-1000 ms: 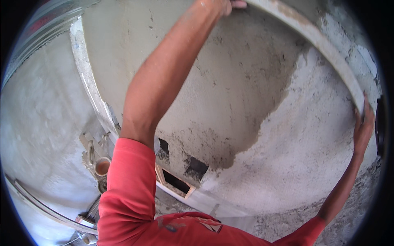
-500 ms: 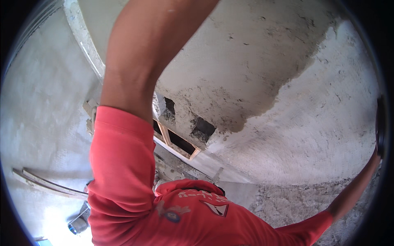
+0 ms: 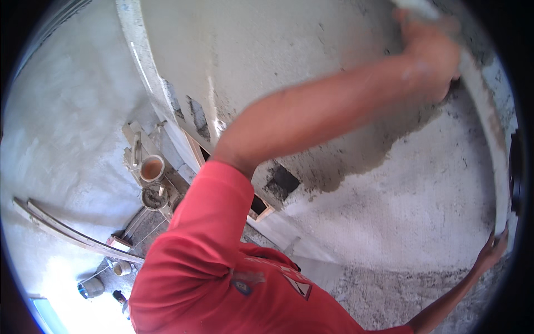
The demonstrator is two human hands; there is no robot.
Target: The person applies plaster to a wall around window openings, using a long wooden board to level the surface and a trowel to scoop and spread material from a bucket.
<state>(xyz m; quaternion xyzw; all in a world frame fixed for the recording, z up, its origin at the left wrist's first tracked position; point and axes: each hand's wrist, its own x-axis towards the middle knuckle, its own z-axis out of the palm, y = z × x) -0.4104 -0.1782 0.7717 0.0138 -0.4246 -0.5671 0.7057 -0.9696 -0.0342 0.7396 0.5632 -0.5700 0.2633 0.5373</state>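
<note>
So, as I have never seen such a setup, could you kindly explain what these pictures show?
There is no machine here: a person in a red shirt works with two bare hands. The view comes from a wide fisheye camera worn on the head, looking down, so straight edges look bent. The left hand, blurred, holds the upper part of a long pale bar; the right hand holds its lower end. Behind them is a pale wall, partly covered by a darker coating, with a dark squarish hole. Off to the left stands a round container, orange-brown inside.
</note>
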